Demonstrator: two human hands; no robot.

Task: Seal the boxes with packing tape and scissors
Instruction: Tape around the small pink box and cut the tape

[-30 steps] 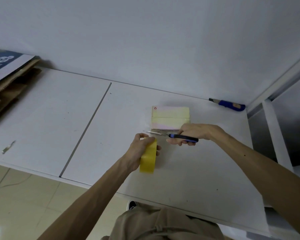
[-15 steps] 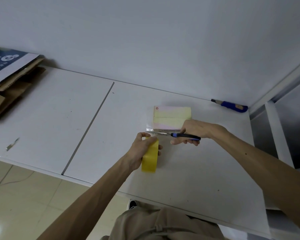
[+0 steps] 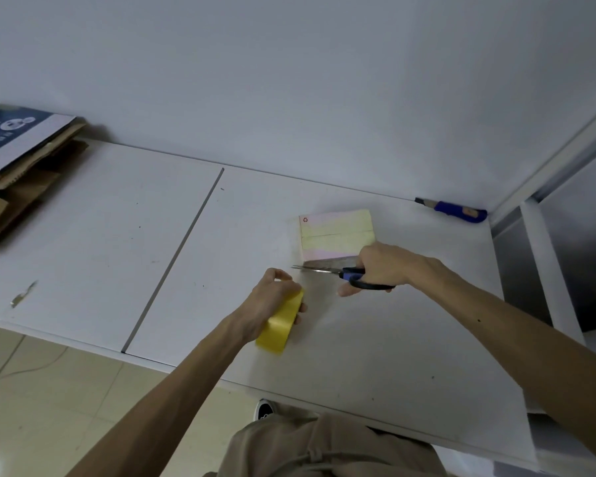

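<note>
- The small pale box (image 3: 336, 232) sat on the white table (image 3: 117, 253), at about 1 o'clock from the person and near the wall, with yellowish tape across its top.
- The left hand (image 3: 272, 304) was curled round the yellow tape roll (image 3: 283, 325), gripping it on edge just at 7 o'clock of the box and apart from it.
- The right hand (image 3: 382, 263) had its fingers through the dark loops of the scissors (image 3: 327, 270), covering the box's near right corner.
- The blades pointed towards 9 o'clock, nearly together, along the box's near face and between box and roll.
- Whether a strip ran from roll to box, I could not tell.
- A blue utility knife (image 3: 458, 211) lay against the wall at 2 o'clock, well apart from the box.
- Flattened cardboard (image 3: 21, 160) was piled at 10 o'clock on the table's far left corner.
- A small scrap (image 3: 23, 294) lay near the front left edge at 9 o'clock.
- A white shelf unit (image 3: 544, 270) stood at 3 o'clock, just beside the table's end.
</note>
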